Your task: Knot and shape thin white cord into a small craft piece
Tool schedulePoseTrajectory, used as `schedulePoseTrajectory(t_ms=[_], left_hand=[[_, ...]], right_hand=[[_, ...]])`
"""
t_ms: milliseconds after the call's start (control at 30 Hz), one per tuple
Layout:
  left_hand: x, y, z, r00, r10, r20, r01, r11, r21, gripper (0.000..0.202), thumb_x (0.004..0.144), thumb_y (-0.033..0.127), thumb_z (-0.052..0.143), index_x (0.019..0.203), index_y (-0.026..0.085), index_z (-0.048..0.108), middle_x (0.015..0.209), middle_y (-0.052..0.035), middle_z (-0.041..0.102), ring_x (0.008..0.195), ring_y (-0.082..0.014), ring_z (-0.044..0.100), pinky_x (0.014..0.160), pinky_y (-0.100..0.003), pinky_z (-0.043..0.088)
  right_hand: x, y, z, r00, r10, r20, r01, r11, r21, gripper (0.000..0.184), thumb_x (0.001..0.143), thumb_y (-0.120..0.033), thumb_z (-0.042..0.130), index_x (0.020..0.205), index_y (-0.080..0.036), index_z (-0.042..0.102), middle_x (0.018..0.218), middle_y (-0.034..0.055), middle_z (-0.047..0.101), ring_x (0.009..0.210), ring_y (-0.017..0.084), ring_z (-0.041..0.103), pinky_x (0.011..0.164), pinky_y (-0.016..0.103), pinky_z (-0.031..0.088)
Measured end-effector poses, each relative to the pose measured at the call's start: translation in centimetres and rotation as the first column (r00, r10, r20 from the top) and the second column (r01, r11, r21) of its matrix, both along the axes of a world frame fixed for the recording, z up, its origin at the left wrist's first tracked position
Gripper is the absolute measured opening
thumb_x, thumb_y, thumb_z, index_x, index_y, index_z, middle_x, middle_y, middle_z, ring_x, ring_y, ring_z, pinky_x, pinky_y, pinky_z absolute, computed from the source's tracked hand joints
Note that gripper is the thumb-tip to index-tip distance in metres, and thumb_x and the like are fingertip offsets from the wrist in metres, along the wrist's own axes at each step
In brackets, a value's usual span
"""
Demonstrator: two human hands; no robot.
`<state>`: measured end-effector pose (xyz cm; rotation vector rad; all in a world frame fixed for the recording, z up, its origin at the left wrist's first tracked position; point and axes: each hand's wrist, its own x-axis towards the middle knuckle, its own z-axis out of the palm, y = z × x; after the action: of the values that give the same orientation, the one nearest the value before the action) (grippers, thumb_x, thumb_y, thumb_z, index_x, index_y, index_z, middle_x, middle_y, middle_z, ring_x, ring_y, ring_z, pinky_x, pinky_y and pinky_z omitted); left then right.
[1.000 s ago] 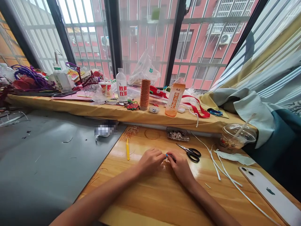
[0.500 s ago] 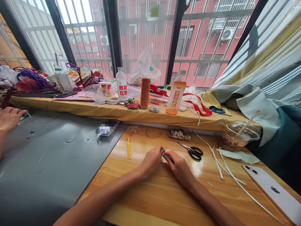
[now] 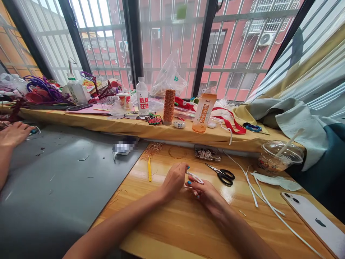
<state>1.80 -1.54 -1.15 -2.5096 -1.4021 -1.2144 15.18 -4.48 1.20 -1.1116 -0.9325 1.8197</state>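
Over the wooden table (image 3: 172, 230), my left hand (image 3: 175, 180) is closed in a pinch on one end of a short piece of white cord (image 3: 196, 177). My right hand (image 3: 210, 198) is turned partly palm up, its fingers curled around the same cord. The cord looks bent or doubled, and its ends are hidden by the fingers. Yellow tweezers (image 3: 149, 171) lie left of my left hand. Black-handled scissors (image 3: 225, 176) rest beyond my right hand, their blades pointing left. A clear tray (image 3: 208, 158) behind them holds small white and dark pieces.
Long white cords (image 3: 252, 189), a phone (image 3: 314, 219) and a lidded plastic cup (image 3: 280, 156) occupy the right side. Bottles (image 3: 205, 111) and a spool of brown cord (image 3: 169, 108) stand on the ledge. Another person's hand (image 3: 14, 135) is at far left above the grey mat (image 3: 67, 187).
My right hand has rolled from palm down to partly palm up and shifted slightly lower, bringing the white cord into view. My left hand stays pinched. The whole view has shifted slightly.
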Motion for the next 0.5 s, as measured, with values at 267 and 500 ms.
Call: schedulePoseTrajectory(t_ms=[267, 500], left_hand=[[-0.7, 0.2, 0.9, 0.983, 0.079, -0.166, -0.059, 0.991, 0.120, 0.017, 0.086, 0.014, 0.032, 0.087, 0.012, 0.049, 0.073, -0.0045, 0.054, 0.067, -0.0163, 0.048, 0.062, -0.027, 0.041], [-0.5, 0.2, 0.8, 0.999, -0.046, -0.012, 0.045, 0.996, -0.074, 0.016, 0.086, 0.017, 0.033, 0.089, 0.013, 0.047, 0.077, -0.0042, 0.056, 0.071, -0.0144, 0.051, 0.064, -0.024, 0.041]], right_hand=[[-0.4, -1.2, 1.1, 1.000, 0.020, 0.012, -0.020, 1.000, -0.023, 0.020, 0.055, -0.026, 0.069, 0.064, -0.011, 0.060, 0.054, -0.0033, 0.050, 0.042, 0.002, 0.042, 0.041, 0.014, 0.032], [-1.7, -1.7, 0.4, 0.956, -0.054, 0.288, -0.064, 0.921, 0.385, 0.019, 0.065, -0.034, 0.058, 0.069, -0.016, 0.060, 0.048, -0.0050, 0.047, 0.039, 0.007, 0.041, 0.043, 0.022, 0.031]])
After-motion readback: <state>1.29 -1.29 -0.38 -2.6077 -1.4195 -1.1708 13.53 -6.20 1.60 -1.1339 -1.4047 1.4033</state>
